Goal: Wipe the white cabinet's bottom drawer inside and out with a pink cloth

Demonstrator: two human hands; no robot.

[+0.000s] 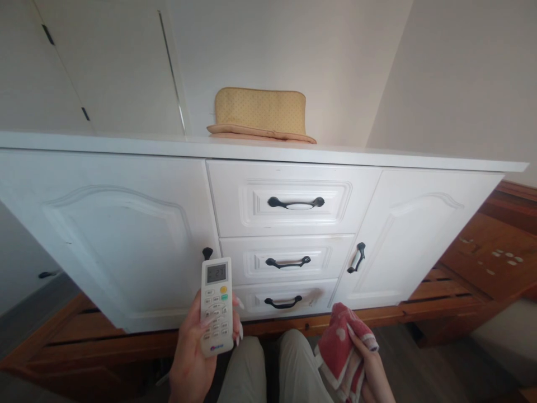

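Note:
My left hand (193,350) is wrapped round a white remote control (217,308), its face turned up toward me. The remote's small display reads 27, and below it are a yellow button, a green one and several pale ones. My right hand (371,364) grips a bunched red and white cloth (338,347) with a heart pattern, which hangs over my right knee. Both hands are in front of a white cabinet (104,246); the remote covers part of the left door's dark handle (207,253).
The cabinet has three middle drawers with dark handles (296,204) and a right door handle (356,258). A folded yellow and pink pad (260,112) leans against the wall on its top. The cabinet stands on a brown wooden slatted bench (444,296).

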